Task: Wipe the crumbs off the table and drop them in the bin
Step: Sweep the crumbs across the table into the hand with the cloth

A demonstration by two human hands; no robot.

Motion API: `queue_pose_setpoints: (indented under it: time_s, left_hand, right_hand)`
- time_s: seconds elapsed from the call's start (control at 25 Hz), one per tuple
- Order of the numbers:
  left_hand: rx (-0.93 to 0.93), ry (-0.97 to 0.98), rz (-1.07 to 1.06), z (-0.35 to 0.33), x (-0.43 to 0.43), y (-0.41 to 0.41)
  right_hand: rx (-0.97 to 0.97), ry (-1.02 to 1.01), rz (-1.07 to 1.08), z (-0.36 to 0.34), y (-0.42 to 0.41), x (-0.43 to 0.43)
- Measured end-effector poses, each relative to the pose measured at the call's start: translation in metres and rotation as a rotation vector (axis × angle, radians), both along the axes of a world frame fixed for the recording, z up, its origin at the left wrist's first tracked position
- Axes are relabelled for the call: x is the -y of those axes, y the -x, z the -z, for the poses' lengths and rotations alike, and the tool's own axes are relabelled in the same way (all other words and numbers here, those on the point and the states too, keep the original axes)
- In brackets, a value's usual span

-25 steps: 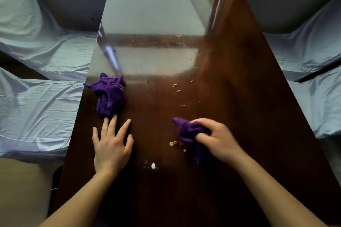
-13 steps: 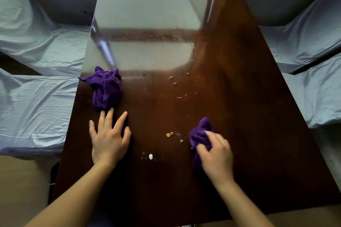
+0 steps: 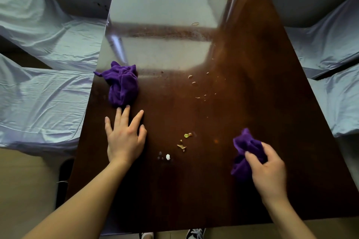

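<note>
A glossy dark wooden table (image 3: 272, 83) fills the view. My right hand (image 3: 267, 170) grips a bunched purple cloth (image 3: 245, 148) on the table's right side. My left hand (image 3: 124, 136) lies flat on the table with fingers spread, holding nothing. Yellow-green crumbs (image 3: 183, 142) and a white crumb (image 3: 168, 157) lie between my hands. Smaller pale crumbs (image 3: 196, 85) are scattered farther up the middle. A second purple cloth (image 3: 122, 84) lies crumpled just beyond my left fingertips. No bin is in view.
Seats draped in pale blue sheets stand on the left (image 3: 42, 87) and right (image 3: 336, 87) of the table. The near table edge runs along the bottom, with shoes (image 3: 196, 233) on the floor below it. A dark object (image 3: 65, 172) sits by the table's left leg.
My right hand has dragged its cloth to the right, away from the yellow-green crumbs it was touching. My left hand has stayed flat in place. The camera has tilted slightly downward.
</note>
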State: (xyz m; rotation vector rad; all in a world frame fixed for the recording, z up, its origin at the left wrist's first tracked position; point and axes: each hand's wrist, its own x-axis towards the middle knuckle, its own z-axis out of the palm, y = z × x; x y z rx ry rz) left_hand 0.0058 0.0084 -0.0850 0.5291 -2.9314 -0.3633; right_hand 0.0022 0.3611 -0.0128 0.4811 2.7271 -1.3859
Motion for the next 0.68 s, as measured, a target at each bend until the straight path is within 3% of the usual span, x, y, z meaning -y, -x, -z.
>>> queue_pose_setpoints:
  time_s: [0.16,0.32,0.48,0.56,0.68]
  left_hand:
    - [-0.007,-0.003,-0.004,0.001,0.001,0.001]
    - [-0.028,-0.01,0.002,0.001,0.001,0.0]
    - [-0.058,-0.037,0.001,0.003,0.003,-0.001]
    - [-0.06,-0.041,-0.003,0.003,0.004,-0.001]
    - [-0.061,-0.046,-0.006,0.003,0.003,-0.001]
  right_hand:
    - [-0.085,-0.213,-0.064,0.023,-0.03,0.035]
    - [-0.046,0.126,-0.225,0.019,-0.026,0.11]
    - [-0.087,0.338,-0.158,0.0,0.006,0.109]
    - [-0.135,0.259,-0.092,-0.007,0.043,0.084]
    - [-0.031,-0.058,-0.13,-0.005,0.095,0.061]
